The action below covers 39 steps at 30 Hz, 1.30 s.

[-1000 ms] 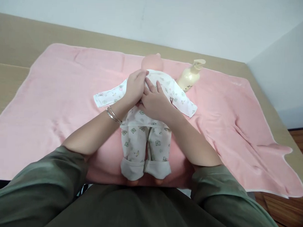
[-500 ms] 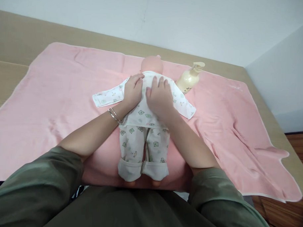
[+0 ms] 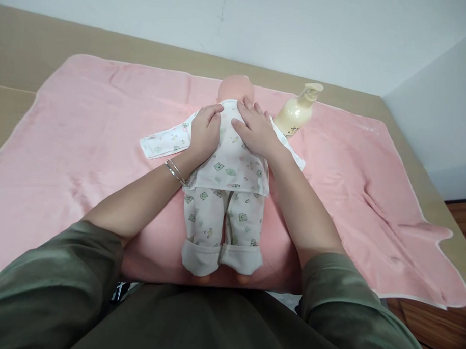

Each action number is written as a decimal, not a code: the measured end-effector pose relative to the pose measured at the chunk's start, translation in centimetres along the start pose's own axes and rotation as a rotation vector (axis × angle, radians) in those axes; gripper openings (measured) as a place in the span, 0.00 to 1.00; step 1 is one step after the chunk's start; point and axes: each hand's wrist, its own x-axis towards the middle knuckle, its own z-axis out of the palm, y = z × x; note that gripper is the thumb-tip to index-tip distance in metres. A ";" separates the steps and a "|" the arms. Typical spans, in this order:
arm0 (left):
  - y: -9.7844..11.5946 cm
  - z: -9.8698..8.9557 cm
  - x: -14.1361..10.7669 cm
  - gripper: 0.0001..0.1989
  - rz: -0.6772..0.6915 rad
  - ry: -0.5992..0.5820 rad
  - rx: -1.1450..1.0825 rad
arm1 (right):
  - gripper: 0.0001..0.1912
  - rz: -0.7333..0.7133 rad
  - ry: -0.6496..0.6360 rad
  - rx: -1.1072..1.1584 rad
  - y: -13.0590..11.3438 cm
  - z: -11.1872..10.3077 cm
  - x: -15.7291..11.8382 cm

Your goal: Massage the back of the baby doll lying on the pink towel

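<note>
A baby doll lies face down, its head toward the wall and its feet toward me. It wears a white printed top and matching trousers with turned-up cuffs. My left hand rests along the left side of the doll's upper back, fingers together and laid over the cloth. On the right shoulder and upper back lies my right hand, flat with its fingers somewhat spread. Neither hand grips anything. Silver bangles circle my left wrist.
A pink blanket lies under the doll, with folds on the right. Just right of the doll's shoulder stands a cream pump bottle. The wooden tabletop shows behind, up to a white wall.
My right hand has slid up and outward, from the middle of the back to the right shoulder. My left hand stays nearly in place. The view has shifted slightly.
</note>
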 end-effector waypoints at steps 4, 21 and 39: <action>0.0 0.2 0.0 0.16 -0.014 -0.009 0.006 | 0.39 0.235 0.027 -0.089 -3.4 0.8 -1.9; 0.4 0.2 -0.2 0.15 0.002 -0.008 0.032 | 0.29 0.007 0.229 0.111 -0.8 0.8 -0.9; 4.7 0.9 -3.7 0.18 0.213 -0.178 0.441 | 0.32 0.157 0.120 0.017 -1.7 0.5 -1.0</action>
